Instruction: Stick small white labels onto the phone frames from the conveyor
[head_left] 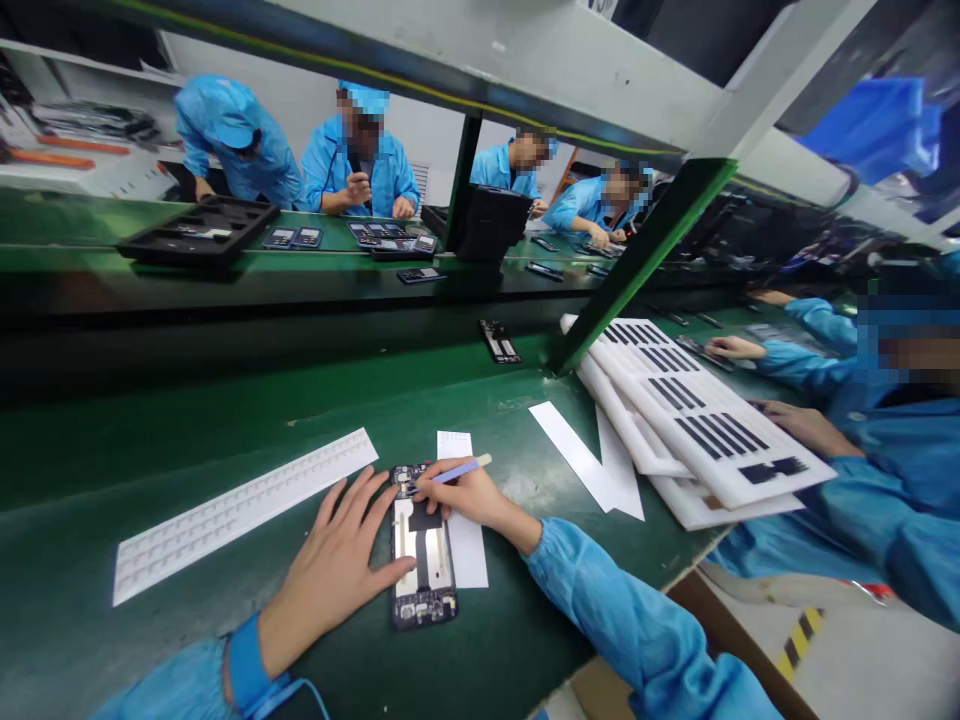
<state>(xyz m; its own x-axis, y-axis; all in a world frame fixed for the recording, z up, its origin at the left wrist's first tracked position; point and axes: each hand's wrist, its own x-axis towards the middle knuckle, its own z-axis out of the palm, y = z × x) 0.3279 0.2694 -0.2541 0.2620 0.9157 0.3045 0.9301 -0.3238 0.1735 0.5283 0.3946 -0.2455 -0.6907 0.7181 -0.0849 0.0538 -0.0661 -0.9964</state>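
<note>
An opened phone (421, 570) lies on the green bench, its circuit boards and silvery inner frame showing. My left hand (337, 555) is open, fingers spread flat beside the phone's left edge, with the thumb reaching over its middle. Around that wrist is a blue band with a cord. My right hand (469, 495) is closed on a thin lavender stick with a pale end (461, 470), held like a pen over the phone's top board. The stick's working tip is hidden by the fingers. A white paper strip (471, 560) lies partly under my right hand.
A white sheet with rows of small labels (240, 520) lies left. Another opened phone (499, 341) sits farther back. White paper strips (574, 455) and stacked white foam trays with black strips (675, 400) are at right, near a green post (645, 265) and a co-worker's sleeve (892, 500).
</note>
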